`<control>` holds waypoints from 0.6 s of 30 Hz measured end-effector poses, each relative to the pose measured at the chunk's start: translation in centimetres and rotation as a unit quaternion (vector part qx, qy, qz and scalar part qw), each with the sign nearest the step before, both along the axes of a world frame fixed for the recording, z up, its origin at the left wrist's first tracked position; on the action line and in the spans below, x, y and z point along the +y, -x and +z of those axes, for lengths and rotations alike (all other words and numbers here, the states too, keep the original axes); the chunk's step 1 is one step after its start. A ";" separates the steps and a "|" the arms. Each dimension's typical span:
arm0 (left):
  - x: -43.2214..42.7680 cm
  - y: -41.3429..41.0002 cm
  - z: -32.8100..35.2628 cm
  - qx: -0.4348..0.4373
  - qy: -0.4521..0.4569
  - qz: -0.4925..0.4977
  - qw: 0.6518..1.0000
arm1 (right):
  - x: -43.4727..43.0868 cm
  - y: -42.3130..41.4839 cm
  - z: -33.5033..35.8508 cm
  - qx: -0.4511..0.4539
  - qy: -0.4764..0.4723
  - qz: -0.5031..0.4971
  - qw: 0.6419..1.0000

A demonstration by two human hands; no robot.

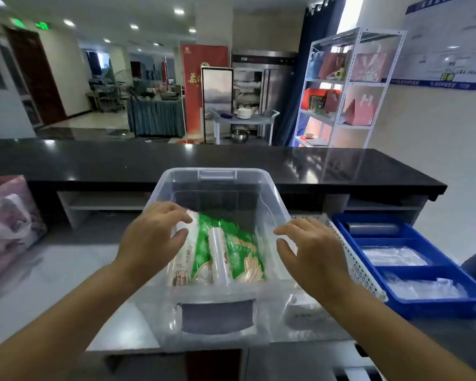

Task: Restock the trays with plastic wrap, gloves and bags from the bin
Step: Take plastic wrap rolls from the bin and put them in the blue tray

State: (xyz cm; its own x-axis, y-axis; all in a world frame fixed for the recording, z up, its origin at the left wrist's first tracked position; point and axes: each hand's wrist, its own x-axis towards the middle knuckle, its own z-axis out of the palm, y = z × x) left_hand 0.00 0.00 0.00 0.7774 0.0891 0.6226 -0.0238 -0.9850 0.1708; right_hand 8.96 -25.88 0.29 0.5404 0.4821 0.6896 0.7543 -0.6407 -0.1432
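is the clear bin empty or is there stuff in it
Not empty: the clear bin has no lid on, and a green glove pack and two rolls lie on its bottom.

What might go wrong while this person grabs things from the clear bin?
The left hand grips only the end of a roll, so it may slip. The green packets lie against that roll and could get dragged out. The blue tray already holds stock, so extras might spill.

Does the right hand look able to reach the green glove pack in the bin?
Probably yes. The clear bin is lidless, the right hand hovers open over its right rim, and the green glove pack lies just beside it, only a roll resting on its middle.
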 end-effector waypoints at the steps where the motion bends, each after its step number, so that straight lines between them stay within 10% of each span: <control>1: 0.3 -0.6 0.0 0.000 -0.004 0.002 1.000 | 0.0 -1.0 -0.1 0.003 -0.006 0.021 1.000; 18: 1.4 -3.2 -1.0 0.075 0.064 0.141 0.985 | 16.0 -15.0 -1.8 0.148 0.381 0.168 0.897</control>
State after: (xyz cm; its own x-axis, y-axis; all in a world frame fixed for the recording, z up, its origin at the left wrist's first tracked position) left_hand 3.21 1.45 -1.03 0.7932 0.3848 0.4720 0.2818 -0.9190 0.2756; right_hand 23.93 -9.87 -1.48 0.3812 0.9225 -0.0600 0.9244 -0.3811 0.0137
